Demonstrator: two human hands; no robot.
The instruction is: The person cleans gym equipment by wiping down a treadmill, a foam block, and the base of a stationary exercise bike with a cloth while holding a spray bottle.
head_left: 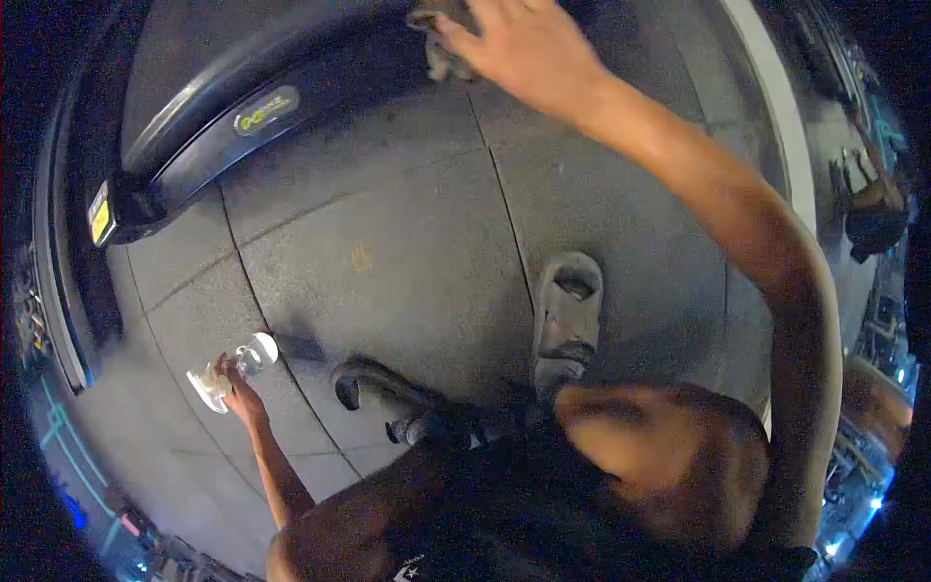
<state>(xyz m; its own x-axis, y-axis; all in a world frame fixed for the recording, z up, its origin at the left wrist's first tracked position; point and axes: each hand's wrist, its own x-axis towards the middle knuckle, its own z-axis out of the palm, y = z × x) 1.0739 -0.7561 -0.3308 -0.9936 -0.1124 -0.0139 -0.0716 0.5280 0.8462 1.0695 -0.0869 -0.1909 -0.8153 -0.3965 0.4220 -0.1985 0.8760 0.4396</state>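
My left hand (233, 380), low on the left, is wrapped around a clear plastic bottle (254, 357) with a white part at each end. The bottle is tilted above the grey floor. At the top, my right hand (529, 48) reaches far forward with a grey-brown cloth (444, 60) under its fingers, beside the dark curved frame (339, 73) of a machine. The upper fingers of this hand run out of view, and its grip on the cloth is partly hidden.
An oval logo plate (267, 111) and an end cap with a yellow label (100, 215) mark the machine frame. Below are my slide sandal (568, 315) and a second, darker sandal (388, 380) on the tiled floor (398, 223). A pale strip (781, 87) runs along the right.
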